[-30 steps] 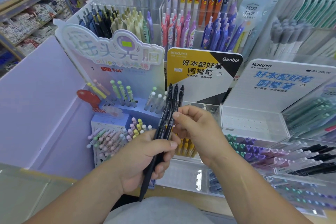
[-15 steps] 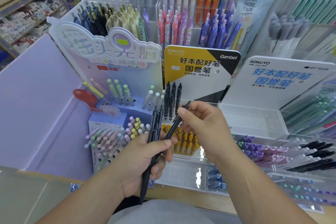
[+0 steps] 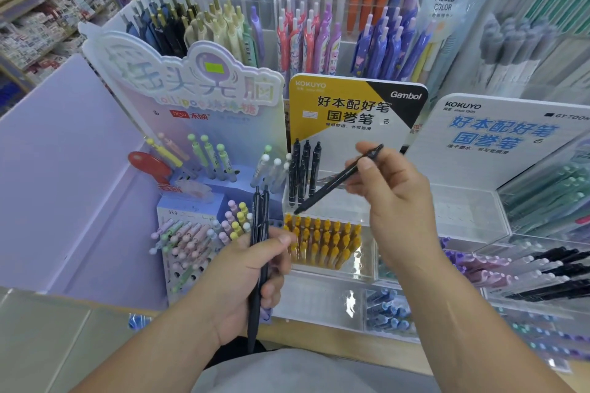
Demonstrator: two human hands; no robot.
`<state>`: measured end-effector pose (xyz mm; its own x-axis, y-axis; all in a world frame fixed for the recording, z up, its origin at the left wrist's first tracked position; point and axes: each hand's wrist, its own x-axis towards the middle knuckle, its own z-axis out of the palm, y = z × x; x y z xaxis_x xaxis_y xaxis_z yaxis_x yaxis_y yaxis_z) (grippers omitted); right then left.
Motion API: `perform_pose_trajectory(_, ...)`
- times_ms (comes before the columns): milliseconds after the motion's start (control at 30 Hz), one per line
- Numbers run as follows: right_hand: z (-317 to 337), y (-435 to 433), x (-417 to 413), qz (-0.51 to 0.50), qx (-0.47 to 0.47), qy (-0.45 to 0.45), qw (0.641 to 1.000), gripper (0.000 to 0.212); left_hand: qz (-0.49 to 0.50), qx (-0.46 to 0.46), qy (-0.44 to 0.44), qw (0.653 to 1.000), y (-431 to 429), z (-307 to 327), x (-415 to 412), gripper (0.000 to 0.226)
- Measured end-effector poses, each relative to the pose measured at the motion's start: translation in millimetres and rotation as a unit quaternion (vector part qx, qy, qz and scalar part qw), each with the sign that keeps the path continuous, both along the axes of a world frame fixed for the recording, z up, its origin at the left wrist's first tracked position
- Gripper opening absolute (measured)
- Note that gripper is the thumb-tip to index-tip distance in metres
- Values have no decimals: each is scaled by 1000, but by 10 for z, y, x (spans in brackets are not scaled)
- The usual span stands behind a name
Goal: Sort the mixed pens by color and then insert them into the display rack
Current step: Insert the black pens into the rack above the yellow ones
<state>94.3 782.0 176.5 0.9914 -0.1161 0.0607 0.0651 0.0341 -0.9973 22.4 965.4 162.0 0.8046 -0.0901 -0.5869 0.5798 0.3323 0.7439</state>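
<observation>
Black pen (image 3: 332,185) pinched aslant — hands (image 3: 242,284) (image 3: 396,201) apart, curled

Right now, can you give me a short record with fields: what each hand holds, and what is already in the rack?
Left hand: grips a black pen bundle, upright
Right hand: pinches a single black pen, slanted, tip toward the rack
Clear rack: standing black pens at its left end
Tier below: yellow pens
Task state: single black pen not yet inserted
</observation>
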Motion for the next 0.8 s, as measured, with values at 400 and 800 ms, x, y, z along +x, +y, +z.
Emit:
perform_pose_trajectory(400, -185, 79, 137, 40, -358, -190, 913, 31, 30, -33, 8, 999, 103, -41, 58, 15)
perform_pose_trajectory(800, -358, 265, 126, 49, -395, -140, 907, 29, 44, -98, 33, 994, 139, -70, 11, 20)
